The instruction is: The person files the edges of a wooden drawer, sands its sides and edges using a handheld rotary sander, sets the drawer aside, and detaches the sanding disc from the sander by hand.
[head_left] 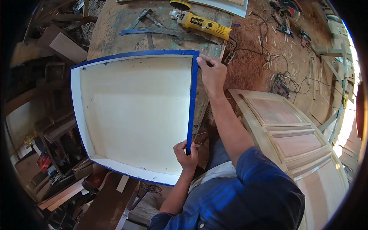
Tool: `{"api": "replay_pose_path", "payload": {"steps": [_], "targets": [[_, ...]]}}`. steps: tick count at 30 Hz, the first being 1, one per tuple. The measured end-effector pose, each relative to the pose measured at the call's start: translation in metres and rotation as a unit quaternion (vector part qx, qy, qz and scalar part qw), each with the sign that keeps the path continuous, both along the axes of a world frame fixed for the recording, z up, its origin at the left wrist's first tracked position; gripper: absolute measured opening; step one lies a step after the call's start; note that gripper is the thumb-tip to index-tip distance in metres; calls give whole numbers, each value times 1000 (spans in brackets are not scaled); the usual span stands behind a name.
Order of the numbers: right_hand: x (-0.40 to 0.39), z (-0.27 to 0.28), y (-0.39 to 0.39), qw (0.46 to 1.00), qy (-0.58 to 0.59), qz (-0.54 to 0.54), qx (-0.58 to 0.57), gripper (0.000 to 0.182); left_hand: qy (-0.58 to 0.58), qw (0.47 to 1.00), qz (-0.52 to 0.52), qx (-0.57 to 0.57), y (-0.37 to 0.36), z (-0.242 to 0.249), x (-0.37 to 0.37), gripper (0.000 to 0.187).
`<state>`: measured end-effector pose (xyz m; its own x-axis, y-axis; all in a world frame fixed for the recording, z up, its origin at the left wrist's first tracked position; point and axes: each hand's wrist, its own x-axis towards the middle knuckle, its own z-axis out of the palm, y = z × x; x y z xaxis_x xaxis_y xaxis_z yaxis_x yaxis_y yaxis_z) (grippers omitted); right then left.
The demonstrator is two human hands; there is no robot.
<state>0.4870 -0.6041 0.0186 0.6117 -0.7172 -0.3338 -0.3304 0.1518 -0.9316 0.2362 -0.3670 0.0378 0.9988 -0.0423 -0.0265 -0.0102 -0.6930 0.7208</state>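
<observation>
A shallow white box (134, 111) with blue rim edges lies open side up on the worktable. Along its right side runs a blue strip (194, 92). My right hand (213, 74) pinches the strip's top end, at the box's upper right corner, with thumb and fingers. Lower down, my left hand (186, 156) has its fingers closed around the strip near the lower right corner, hiding part of the rim there. Whether the strip is fixed to the box along its whole length, I cannot tell.
On the worktable (111, 28) beyond the box lie a yellow angle grinder (203, 25), a hammer (142, 18) and a blue-edged strip (151, 32). A panelled wooden door (293, 142) is at the right. Power tools and cables lie on the sawdust-covered floor. Wood pieces crowd the left.
</observation>
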Motion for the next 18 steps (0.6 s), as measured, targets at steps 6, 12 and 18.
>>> {"api": "replay_pose_path", "payload": {"steps": [6, 12, 18], "targets": [[-35, 10, 11, 998, -24, 59, -20, 26, -6, 1000, -7, 4, -2, 2, 2, 33], [-63, 30, 20, 991, 66, 101, 57, 32, -13, 1000, -7, 9, -3, 2, 3, 34], [-40, -2, 19, 997, -30, 72, 26, 42, -13, 1000, -9, 7, 0, -3, -1, 35]]}}
